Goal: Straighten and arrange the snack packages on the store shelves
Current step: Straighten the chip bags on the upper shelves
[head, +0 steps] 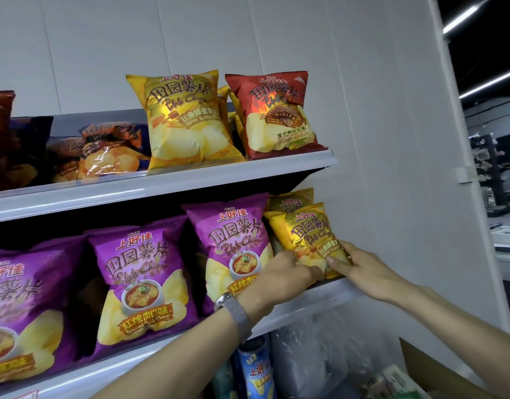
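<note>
A small yellow chip bag [307,231] stands at the right end of the lower shelf [331,295], tilted a little, with another yellow bag [291,200] behind it. My left hand [282,276] grips its lower left corner and my right hand [360,269] grips its lower right edge. Left of it stand purple chip bags [236,243] [144,283] [14,312]. On the upper shelf [167,182] a yellow bag [184,119] and a red bag [279,113] stand upright, and dark orange bags [109,151] lie flat.
A white side wall [392,139] closes the shelves on the right. Below the lower shelf are a blue chip tube [256,370] and a clear plastic bag [314,355]. A cardboard box edge [420,361] shows at bottom right. A watch sits on my left wrist [233,312].
</note>
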Demonstrator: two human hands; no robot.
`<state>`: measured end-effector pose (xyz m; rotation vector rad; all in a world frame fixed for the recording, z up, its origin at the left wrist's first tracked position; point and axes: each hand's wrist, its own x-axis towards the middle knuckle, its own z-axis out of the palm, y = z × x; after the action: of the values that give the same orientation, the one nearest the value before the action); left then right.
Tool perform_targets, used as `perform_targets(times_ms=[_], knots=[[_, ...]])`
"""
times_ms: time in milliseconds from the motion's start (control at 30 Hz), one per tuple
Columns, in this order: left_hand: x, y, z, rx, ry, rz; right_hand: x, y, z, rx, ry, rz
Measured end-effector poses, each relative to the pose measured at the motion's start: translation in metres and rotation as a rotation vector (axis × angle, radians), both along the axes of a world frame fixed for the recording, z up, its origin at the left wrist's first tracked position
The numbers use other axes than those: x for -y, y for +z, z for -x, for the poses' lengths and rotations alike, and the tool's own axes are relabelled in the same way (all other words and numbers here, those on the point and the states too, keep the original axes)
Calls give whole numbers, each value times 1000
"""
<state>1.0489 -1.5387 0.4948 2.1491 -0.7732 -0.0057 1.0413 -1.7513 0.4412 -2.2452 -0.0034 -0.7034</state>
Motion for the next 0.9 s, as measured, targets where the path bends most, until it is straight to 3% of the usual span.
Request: perform_targets(times_ms=[133,333,567,900], knots=[[-7,-4,4,55,10,-51,3,-4,1,-17,-50,50],[-28,-2,14,415,65,-235,-7,-2,27,83,-268,178],[-61,22,43,610,138,-266,-73,30,68,151,-304,399],[-160,91,85,879,400,-179,-163,111,98,524,-158,569]])
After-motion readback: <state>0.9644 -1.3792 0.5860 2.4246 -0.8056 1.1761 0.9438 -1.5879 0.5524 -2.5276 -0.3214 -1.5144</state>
